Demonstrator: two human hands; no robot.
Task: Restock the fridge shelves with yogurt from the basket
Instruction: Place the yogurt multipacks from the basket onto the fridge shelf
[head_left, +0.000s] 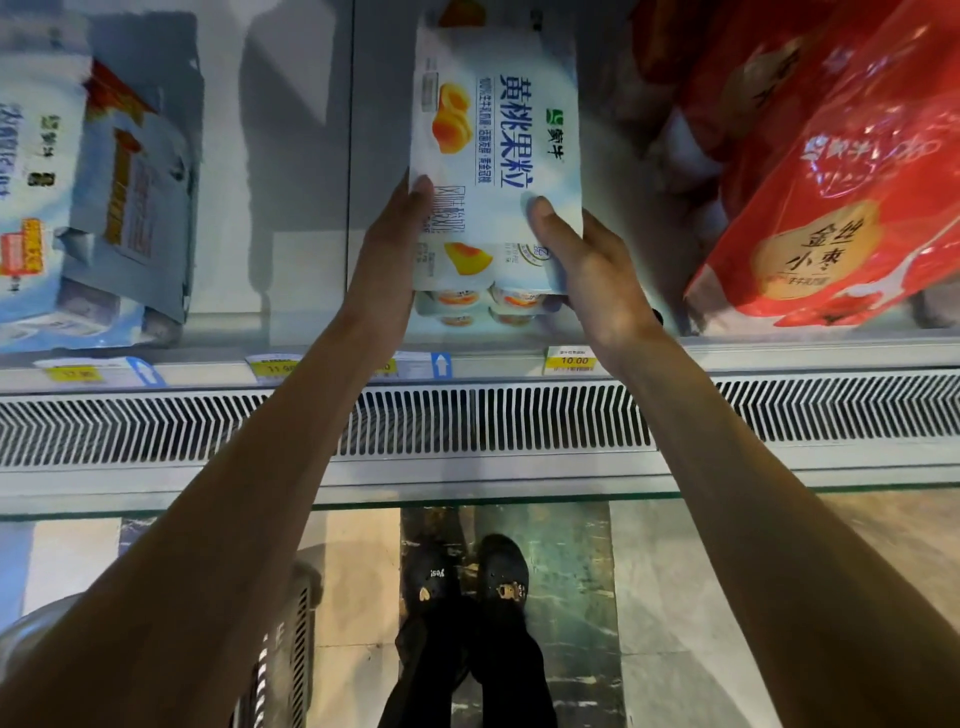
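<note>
1. Yellow price tag (574, 359) reading 10.00, with a blue arrow label (441, 365) to its left.
2. Slotted vent grille (493, 421) running across just below the tags.
3. Black shoes (501, 571) standing on a marbled floor (675, 597).

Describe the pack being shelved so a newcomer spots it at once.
Look at the fridge shelf above the slotted vent grille; at its middle, the left hand and right hand hold a yogurt pack by its near end. It is the white sleeve with yellow peach pictures and blue lettering, between torn blue packs on the left and glossy red packs on the right.
</note>
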